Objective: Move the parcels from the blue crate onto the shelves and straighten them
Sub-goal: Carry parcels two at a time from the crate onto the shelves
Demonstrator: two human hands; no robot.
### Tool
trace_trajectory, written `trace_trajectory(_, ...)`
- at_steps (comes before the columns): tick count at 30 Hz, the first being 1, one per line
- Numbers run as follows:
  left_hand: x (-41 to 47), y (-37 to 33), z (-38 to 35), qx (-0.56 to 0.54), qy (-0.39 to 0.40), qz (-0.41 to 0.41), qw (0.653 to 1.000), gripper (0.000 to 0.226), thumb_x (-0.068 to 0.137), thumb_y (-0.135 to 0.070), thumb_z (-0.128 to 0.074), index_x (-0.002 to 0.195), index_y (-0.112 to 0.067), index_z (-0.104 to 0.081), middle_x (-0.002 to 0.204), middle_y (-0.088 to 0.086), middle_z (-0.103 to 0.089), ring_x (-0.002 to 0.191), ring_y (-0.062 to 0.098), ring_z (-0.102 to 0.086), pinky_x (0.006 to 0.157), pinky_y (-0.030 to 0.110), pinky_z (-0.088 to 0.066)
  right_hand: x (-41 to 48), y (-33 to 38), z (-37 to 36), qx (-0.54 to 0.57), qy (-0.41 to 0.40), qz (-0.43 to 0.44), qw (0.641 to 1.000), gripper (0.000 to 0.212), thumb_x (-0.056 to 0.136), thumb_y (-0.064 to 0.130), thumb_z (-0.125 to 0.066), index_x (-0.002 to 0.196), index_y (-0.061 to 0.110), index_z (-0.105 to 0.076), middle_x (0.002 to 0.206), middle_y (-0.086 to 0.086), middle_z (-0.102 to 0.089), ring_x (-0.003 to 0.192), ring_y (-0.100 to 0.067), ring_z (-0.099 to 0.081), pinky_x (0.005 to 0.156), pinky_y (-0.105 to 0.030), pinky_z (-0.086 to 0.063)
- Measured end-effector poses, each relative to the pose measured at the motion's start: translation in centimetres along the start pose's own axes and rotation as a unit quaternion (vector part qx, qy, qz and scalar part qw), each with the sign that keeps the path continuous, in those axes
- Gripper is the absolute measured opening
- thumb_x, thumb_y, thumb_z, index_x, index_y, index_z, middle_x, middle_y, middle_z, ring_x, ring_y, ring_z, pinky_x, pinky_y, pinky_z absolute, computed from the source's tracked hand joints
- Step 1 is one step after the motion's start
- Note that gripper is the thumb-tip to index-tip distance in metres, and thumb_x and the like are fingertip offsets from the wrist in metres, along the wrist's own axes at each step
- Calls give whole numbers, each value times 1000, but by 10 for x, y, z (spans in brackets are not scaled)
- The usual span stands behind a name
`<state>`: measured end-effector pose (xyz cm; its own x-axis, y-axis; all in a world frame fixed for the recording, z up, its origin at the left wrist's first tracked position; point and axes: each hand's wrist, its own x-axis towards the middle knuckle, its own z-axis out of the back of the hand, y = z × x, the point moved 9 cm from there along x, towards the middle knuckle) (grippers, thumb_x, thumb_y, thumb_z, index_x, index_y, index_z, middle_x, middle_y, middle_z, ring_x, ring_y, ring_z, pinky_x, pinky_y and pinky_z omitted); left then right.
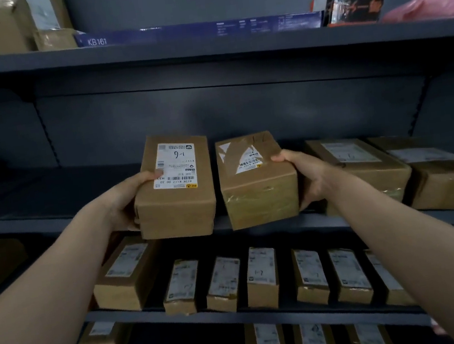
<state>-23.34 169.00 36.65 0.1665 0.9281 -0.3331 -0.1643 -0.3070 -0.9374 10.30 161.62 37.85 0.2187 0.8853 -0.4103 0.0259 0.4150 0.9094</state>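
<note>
Fingers (149, 175) of my left hand (124, 204) are curled round the left side of the labelled parcel (179, 210), thumb on its top face at the edge of the white label, the rest hidden beneath. My right hand (312, 180) grips the taped parcel (261, 199) likewise from its right side, thumb on top, other fingers out of sight. Both parcels sit at the centre of the frame, side by side, labels uppermost, a narrow dark gap between them. Each has its long axis running away from me, into the depth of the middle shelf (58, 191); the short brown ends face me. Their near ends overhang the shelf's front edge; whether the far ends rest on the board I cannot tell. Bare board lies behind them and towards the left of the frame. At the right, shelved parcels (364, 168) lie on the same heading, the taped parcel near the first of them with my right hand between. I judge the step in hand to be setting both down: a straight push forward along the long axes, neither hand nearer than the other, then release. Risk noted: my right knuckles fouling the shelved neighbour. A row of small parcels (261, 277) stands on the shelf below. The blue crate is not in view.
</note>
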Motion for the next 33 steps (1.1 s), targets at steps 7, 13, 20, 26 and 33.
trace_trajectory(7, 54, -20, 7, 38, 61, 49, 996, 78, 39, -54, -80, 106, -22, -58, 96, 15, -63, 87, 36, -59, 68, 53, -51, 21, 2, -3, 35, -56, -62, 996, 60, 65, 49, -73, 113, 15, -58, 113, -19, -61, 100, -41, -57, 83, -63, -44)
trace_trajectory(13, 82, -23, 14, 54, 77, 86, 992, 63, 55, -55, -76, 103, -18, -58, 98, 17, -61, 90, 39, -56, 74, 58, -48, 24, 7, -9, 53, -80, -44, 994, 49, 78, 40, -68, 118, 15, -54, 117, -18, -60, 103, -41, -57, 86, -69, -41)
trace_trajectory(20, 83, -38, 36, 107, 14, 31, 994, 63, 70, -52, -72, 118, -16, -53, 122, 14, -56, 101, 32, -54, 75, 43, -47, -10, 48, -1, -132, -304, 157, 930, 28, 86, 35, -63, 90, 7, -62, 91, -8, -66, 81, -25, -61, 66, -32, -50)
trace_trajectory(26, 20, -129, -19, 280, -85, -342, 893, 39, 85, -38, -61, 116, -14, -56, 104, -1, -56, 98, 24, -57, 73, 27, -41, -90, 84, -42, -406, -392, 292, 772, 38, 87, 41, -57, 103, 7, -63, 89, -5, -61, 86, -30, -59, 70, -33, -47)
trace_trajectory(33, -141, -137, -182, 359, 87, -596, 713, 36, 86, -39, -59, 117, -22, -56, 98, -7, -62, 90, 15, -59, 81, 35, -49, -176, 60, -49, -612, -387, 259, 640, 34, 89, 36, -54, 108, 9, -57, 110, -14, -59, 106, -34, -51, 75, -36, -38)
